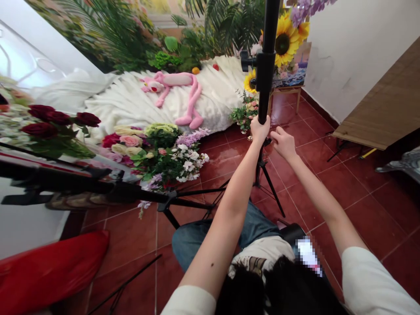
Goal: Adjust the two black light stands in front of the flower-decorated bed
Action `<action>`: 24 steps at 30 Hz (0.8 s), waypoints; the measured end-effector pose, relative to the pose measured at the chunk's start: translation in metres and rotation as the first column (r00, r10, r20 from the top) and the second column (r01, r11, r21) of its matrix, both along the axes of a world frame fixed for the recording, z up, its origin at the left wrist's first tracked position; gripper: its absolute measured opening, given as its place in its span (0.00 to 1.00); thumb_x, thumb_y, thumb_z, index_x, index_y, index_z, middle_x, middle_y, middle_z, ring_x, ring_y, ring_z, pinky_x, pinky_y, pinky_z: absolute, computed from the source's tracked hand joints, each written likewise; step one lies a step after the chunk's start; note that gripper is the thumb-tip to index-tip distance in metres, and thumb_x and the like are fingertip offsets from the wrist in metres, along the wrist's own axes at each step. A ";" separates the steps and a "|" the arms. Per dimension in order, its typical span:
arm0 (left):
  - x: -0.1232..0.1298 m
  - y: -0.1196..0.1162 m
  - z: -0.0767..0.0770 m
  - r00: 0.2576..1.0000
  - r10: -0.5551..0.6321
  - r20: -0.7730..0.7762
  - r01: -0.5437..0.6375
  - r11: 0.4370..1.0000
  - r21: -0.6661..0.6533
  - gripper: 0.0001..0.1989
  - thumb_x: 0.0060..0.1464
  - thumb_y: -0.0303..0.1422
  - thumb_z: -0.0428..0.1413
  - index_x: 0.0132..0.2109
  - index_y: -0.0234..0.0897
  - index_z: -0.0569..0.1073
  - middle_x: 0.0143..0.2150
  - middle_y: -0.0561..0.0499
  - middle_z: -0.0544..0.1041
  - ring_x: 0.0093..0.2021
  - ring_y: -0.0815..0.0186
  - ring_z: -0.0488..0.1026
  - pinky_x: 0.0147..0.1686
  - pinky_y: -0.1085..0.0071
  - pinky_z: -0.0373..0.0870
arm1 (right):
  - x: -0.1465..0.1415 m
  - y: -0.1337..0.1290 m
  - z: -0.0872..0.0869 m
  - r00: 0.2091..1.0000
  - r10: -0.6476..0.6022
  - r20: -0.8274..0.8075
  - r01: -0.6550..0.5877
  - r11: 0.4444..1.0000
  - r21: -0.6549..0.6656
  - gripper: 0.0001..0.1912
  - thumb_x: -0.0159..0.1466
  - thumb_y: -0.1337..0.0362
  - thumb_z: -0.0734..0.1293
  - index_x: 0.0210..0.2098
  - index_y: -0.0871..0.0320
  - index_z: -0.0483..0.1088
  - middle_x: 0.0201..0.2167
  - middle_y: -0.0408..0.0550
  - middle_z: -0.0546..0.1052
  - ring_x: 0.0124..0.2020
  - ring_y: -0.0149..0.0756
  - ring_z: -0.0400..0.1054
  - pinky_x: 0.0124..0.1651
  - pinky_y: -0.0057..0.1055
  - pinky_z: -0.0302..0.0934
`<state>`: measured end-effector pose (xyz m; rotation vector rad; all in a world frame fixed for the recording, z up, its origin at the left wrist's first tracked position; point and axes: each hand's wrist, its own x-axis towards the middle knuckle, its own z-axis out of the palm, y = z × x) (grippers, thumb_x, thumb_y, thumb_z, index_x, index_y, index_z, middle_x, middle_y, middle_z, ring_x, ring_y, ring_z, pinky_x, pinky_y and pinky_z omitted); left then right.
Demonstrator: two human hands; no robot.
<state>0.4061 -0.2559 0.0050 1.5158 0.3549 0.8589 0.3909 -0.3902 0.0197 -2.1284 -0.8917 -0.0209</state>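
A black light stand (268, 30) rises upright in front of me, its legs spread on the floor. My left hand (260, 129) is wrapped around its pole, below a black clamp collar (265, 72) with a side knob. Just right of the pole, my right hand (284, 143) has its fingers curled together at a small dark knob (267, 141) on the stand. The fingertips partly cover this knob, so its full shape is hidden.
A second black stand (124, 192) slants in from the left beside artificial flowers (190, 164). Behind lies a pink plush toy (179, 79) on a white draped cloth (216, 94). Sunflowers (282, 43) stand behind the pole, and a brown board (377, 105) leans at right. A red bag (52, 262) is at lower left.
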 end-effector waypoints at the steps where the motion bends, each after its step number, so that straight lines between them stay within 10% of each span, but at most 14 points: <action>1: 0.000 0.000 0.000 1.000 0.004 -0.007 -0.004 1.000 -0.016 0.12 0.52 0.41 0.64 0.33 0.39 0.73 0.27 0.52 0.74 0.38 0.61 0.78 0.36 0.70 0.71 | -0.001 0.000 0.000 0.999 -0.039 0.008 0.038 0.999 0.030 0.07 0.62 0.71 0.60 0.29 0.55 0.60 0.36 0.48 0.67 0.42 0.39 0.64 0.39 0.29 0.56; 7: 0.001 0.002 -0.002 0.999 0.025 -0.021 -0.025 0.999 -0.035 0.12 0.52 0.42 0.63 0.31 0.38 0.72 0.25 0.51 0.73 0.36 0.62 0.77 0.36 0.69 0.71 | -0.016 0.014 -0.022 0.978 -0.133 -0.161 0.163 0.968 0.191 0.08 0.65 0.59 0.64 0.39 0.53 0.59 0.34 0.46 0.69 0.37 0.36 0.65 0.43 0.33 0.61; 14: 0.000 0.003 -0.003 0.998 0.043 -0.047 -0.044 0.999 -0.026 0.12 0.51 0.39 0.63 0.29 0.38 0.71 0.24 0.52 0.73 0.34 0.63 0.76 0.35 0.70 0.69 | -0.022 0.012 -0.020 0.995 -0.035 0.095 0.013 0.975 0.221 0.12 0.57 0.68 0.64 0.39 0.52 0.58 0.35 0.46 0.70 0.38 0.39 0.66 0.48 0.41 0.64; 20: 0.003 0.002 -0.004 0.998 0.040 -0.041 -0.042 0.998 -0.052 0.13 0.50 0.36 0.63 0.25 0.38 0.68 0.22 0.54 0.70 0.29 0.67 0.72 0.31 0.72 0.66 | 0.020 0.035 0.071 0.931 -0.153 0.333 -0.040 0.860 0.508 0.30 0.56 0.58 0.70 0.53 0.51 0.53 0.50 0.52 0.67 0.48 0.41 0.68 0.44 0.40 0.71; 24: 0.005 0.003 -0.005 0.995 0.072 -0.062 -0.074 0.997 -0.021 0.16 0.51 0.35 0.62 0.22 0.39 0.65 0.19 0.56 0.65 0.24 0.70 0.66 0.28 0.73 0.61 | 0.032 0.069 0.150 0.873 -0.068 0.483 -0.111 0.937 0.332 0.45 0.59 0.46 0.69 0.66 0.54 0.45 0.66 0.61 0.57 0.69 0.54 0.56 0.57 0.46 0.70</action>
